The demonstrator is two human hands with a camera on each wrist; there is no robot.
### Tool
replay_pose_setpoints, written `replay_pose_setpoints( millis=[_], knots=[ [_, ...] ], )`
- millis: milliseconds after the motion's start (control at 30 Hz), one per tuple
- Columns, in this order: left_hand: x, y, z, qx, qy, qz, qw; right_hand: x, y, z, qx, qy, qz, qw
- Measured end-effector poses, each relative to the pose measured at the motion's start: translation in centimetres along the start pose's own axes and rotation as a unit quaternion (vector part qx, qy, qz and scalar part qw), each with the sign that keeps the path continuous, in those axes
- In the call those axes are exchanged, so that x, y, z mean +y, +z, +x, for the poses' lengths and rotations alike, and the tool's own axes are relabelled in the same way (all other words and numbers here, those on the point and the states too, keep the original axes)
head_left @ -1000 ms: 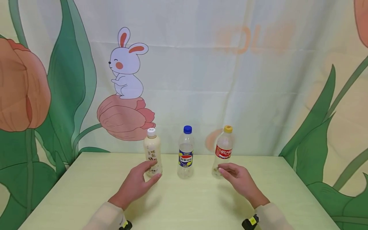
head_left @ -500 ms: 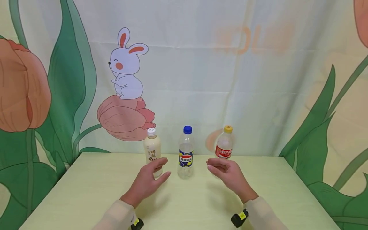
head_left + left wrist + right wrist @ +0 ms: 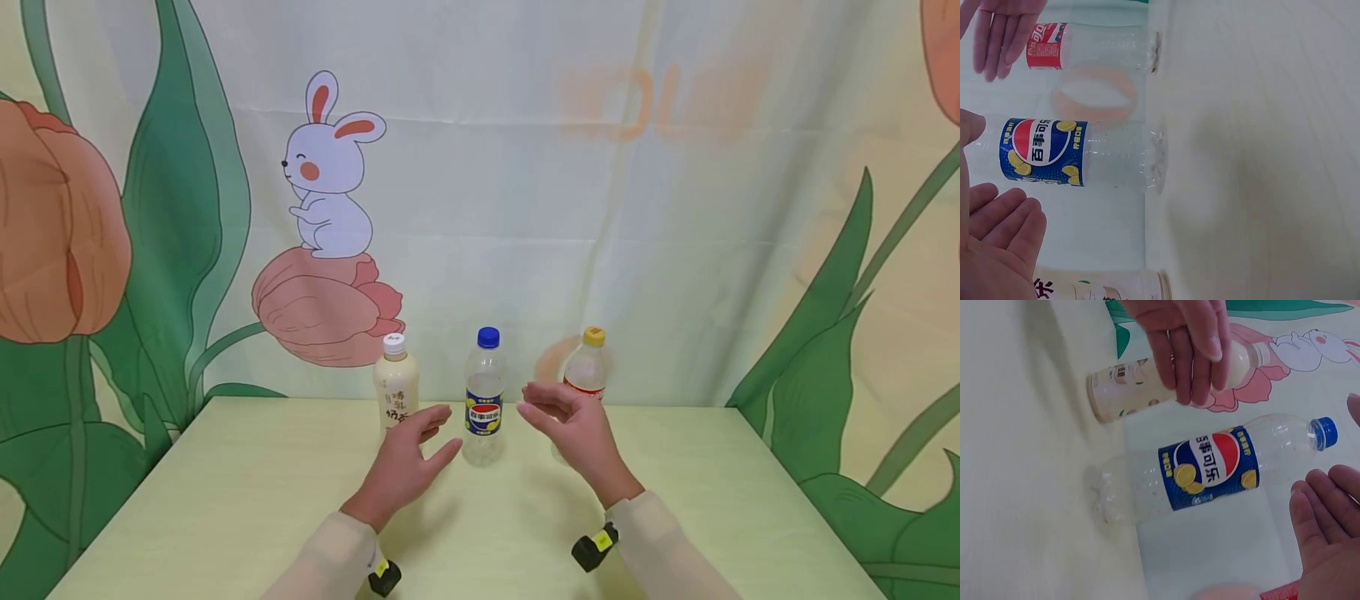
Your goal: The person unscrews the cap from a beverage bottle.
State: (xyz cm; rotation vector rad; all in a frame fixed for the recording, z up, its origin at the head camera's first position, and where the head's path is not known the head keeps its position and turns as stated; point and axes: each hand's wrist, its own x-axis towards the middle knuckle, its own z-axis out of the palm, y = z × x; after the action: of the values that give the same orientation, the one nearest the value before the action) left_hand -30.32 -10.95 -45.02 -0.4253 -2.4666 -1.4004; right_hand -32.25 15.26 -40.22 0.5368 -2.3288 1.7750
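Observation:
A clear plastic bottle with a blue cap and a blue label stands upright on the table, between my two hands. My left hand is held left of it, thumb and fingers apart, with nothing in its grasp. My right hand hovers on the other side, its fingers gently bent and holding nothing. Behind my left hand stands a cream-coloured bottle with a white cap, its lower part hidden. A clear bottle with a yellow cap and red label is partly covered by my right hand.
Close behind the three bottles hangs a cloth backdrop, printed with a rabbit and tulips. Each wrist wears a small black device just below its light sleeve.
My left hand has moved right, away from the cream bottle. My right hand has moved left and up from the yellow-capped bottle. All the bottles stay in place.

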Motion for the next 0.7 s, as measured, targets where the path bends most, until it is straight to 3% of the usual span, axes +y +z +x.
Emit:
replay_pose_setpoints(
  millis=[333,533,700],
  knots=[
    [0.1,1.5,1.2,0.008,-0.035,0.008,0.9993,-1.3,1.5,1.7,0.04,0.013,0.005,0.9991],
    [0.2,2.4,1.9,0.022,-0.042,-0.008,0.9988,-2.6,2.3,2.5,0.07,-0.01,0.004,0.9975],
    [0.1,3.6,2.7,0.027,-0.067,-0.033,0.9968,-3.2,2.8,3.3,0.089,-0.022,-0.005,0.9958]
  ],
)
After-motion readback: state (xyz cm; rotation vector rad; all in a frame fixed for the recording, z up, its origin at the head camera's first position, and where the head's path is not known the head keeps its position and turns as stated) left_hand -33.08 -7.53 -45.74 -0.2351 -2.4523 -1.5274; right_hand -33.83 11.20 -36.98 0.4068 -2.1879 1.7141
